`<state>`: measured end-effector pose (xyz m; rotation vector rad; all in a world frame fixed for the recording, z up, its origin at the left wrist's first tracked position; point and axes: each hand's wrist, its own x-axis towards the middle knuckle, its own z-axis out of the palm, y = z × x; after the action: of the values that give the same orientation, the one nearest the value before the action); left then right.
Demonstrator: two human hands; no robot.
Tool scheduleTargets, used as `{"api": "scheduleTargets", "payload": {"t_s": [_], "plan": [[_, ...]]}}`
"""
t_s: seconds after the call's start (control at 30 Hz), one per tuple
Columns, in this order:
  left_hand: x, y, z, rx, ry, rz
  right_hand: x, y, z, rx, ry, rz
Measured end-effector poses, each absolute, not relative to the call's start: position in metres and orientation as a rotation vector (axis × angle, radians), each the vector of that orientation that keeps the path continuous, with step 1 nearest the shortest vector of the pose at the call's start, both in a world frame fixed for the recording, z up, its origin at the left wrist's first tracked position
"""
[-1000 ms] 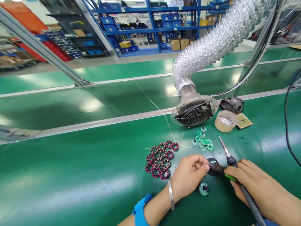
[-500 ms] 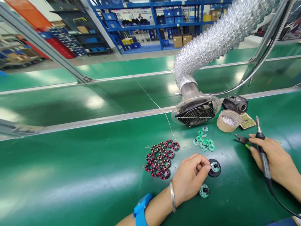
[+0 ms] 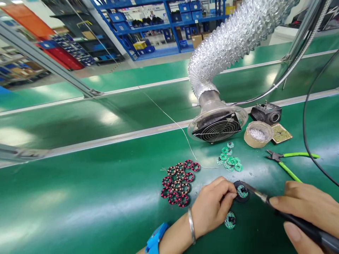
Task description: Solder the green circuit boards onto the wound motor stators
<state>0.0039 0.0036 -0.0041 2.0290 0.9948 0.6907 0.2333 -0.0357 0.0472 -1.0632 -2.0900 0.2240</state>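
Workshop interior with blue shelving (image 3: 159,55) at the rear; in front, a green desk (image 3: 79,197) with a pale metal strip along its far edge. Close to that edge, a fume extractor (image 3: 218,128) on a silvery duct (image 3: 225,49); to its right, a black block (image 3: 266,112) and a round tub (image 3: 255,141). Left hand (image 3: 213,203): thumb and index finger pressed together at the left rim of a black disc (image 3: 245,199); anything fine pinched between them, impossible to tell. Right hand (image 3: 315,204): fingers curled about the handle of a soldering iron (image 3: 261,195), its tip at the disc's far rim; touching or just above, not clear. Placement of disc: well in from the desk's far edge, right of the wound rings (image 3: 180,187), with a loose board (image 3: 228,222) just nearer. Beyond the right hand, cutters (image 3: 276,157) lying with handles spread.

For good work at this point, as a judgement: steady the disc flat, apply only the tip, briefly, and hold the hot shaft clear of the left fingertips and black rim.

Orientation: iron's long axis aslant, tip toward the far left, tail toward the near right; disc flat, circuit board (image 3: 241,191) uppermost, round and so without long axis.
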Motion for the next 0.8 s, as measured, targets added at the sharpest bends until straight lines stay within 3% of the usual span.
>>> {"api": "scheduleTargets", "payload": {"t_s": [0.8], "plan": [[0.004, 0.001, -0.009, 2.135, 0.963, 0.72, 0.21, -0.043, 0.039, -1.041, -2.01, 0.268]]}}
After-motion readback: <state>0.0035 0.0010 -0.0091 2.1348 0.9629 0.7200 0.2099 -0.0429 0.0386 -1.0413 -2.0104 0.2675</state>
